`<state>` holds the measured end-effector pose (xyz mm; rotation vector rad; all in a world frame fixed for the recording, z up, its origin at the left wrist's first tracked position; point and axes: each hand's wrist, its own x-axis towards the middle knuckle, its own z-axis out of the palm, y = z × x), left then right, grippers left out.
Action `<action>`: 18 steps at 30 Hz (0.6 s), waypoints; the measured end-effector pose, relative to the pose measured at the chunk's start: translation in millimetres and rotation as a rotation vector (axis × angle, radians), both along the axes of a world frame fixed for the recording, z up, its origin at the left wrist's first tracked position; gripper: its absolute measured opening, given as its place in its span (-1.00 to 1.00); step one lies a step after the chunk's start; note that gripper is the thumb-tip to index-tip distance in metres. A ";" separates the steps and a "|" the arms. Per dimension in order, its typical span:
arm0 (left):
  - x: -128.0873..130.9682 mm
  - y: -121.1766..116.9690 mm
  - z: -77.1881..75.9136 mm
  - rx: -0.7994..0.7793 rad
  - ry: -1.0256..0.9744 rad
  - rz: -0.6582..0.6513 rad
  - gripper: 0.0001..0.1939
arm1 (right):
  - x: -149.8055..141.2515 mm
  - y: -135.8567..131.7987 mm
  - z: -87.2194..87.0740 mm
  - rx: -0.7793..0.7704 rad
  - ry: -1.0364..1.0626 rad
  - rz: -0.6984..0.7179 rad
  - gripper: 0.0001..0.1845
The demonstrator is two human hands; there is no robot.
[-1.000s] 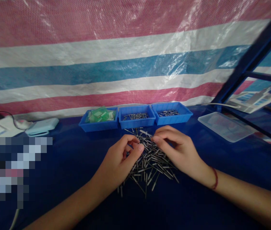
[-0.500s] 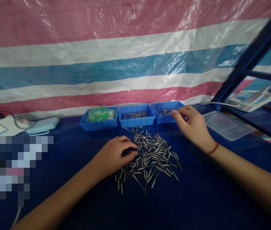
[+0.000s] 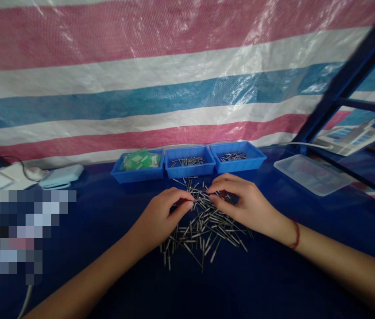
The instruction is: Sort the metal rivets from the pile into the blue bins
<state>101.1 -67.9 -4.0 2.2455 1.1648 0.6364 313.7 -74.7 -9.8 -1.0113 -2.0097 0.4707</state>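
A loose heap of silver blind rivets (image 3: 207, 221) lies on the blue tabletop, with thin mandrels pointing many ways. My left hand (image 3: 162, 215) is at the heap's left edge, its thumb and index finger pinched on what looks like a rivet, mostly hidden by the fingertips. Over the upper right of the heap, my right hand (image 3: 245, 201) closes its thumb and index finger around a thin rivet end. The two sets of fingertips are close together, a small gap between them. A red cord circles my right wrist.
Behind the heap stand three blue bins: the left bin (image 3: 137, 175) has green packets, the middle bin (image 3: 190, 170) and right bin (image 3: 240, 165) have rivets. A clear plastic lid (image 3: 313, 175) lies at right, a light-blue case (image 3: 61, 176) at left. A striped tarp hangs behind.
My right hand has come from the right bin down and left to the heap, near my left fingertips. My left thumb and index finger have drawn closer together; that hand has barely moved.
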 end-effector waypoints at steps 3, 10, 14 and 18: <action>5.0 -6.3 2.9 -0.145 -0.107 0.027 -0.79 | -8.7 -7.7 -0.2 -0.067 0.113 0.060 -0.89; 8.6 -12.9 3.9 -0.357 -0.227 -0.010 -0.70 | -12.7 -14.5 0.7 -0.158 0.268 0.081 -0.92; 10.6 -14.9 3.3 -0.376 -0.230 0.013 -0.67 | -13.3 -16.3 1.8 -0.157 0.286 0.078 -0.91; 11.5 -15.8 2.3 -0.341 -0.255 0.026 -0.73 | -13.9 -18.7 3.6 -0.130 0.266 0.084 -0.90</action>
